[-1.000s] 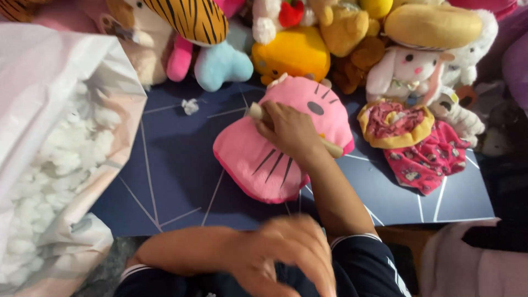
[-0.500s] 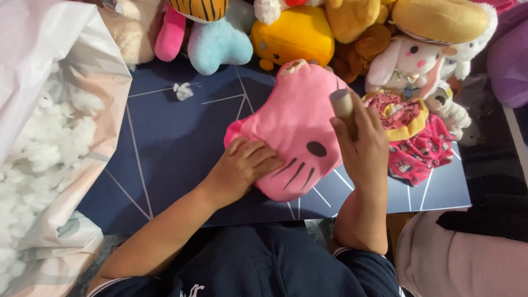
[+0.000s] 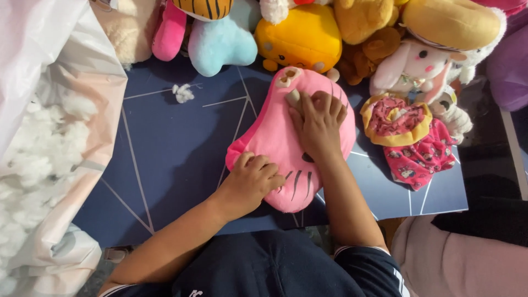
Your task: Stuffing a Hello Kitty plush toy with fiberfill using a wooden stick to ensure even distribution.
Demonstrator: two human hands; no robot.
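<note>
Pink plush makes up the cushion (image 3: 286, 143) under our hands, a soft cat-face shape with stitched black whiskers, lying flat on the dark blue mat (image 3: 170, 148) just in front of the row of stuffed toys. We judge it light and squashy: it dents under our palms, so it will fold or sag if lifted by one edge, and the fleecy cover should give a sure hold rather than slide. The best places to take it look like the two long sides, or the firmer seam along the rim.

Our right hand (image 3: 319, 124) lies spread on the upper half, fingers fanned and pressing down near the opening at the top, where a pale bit of something shows beside the fingertips; what that is we cannot tell. It grips nothing, only presses. Our left hand (image 3: 253, 181) rests on the lower left edge, fingers curled loosely over the rim, holding the cushion steady against the mat.

To our left, a white bag (image 3: 49, 165) of loose stuffing stands open, and a small tuft (image 3: 183, 92) lies apart on the mat.
</note>
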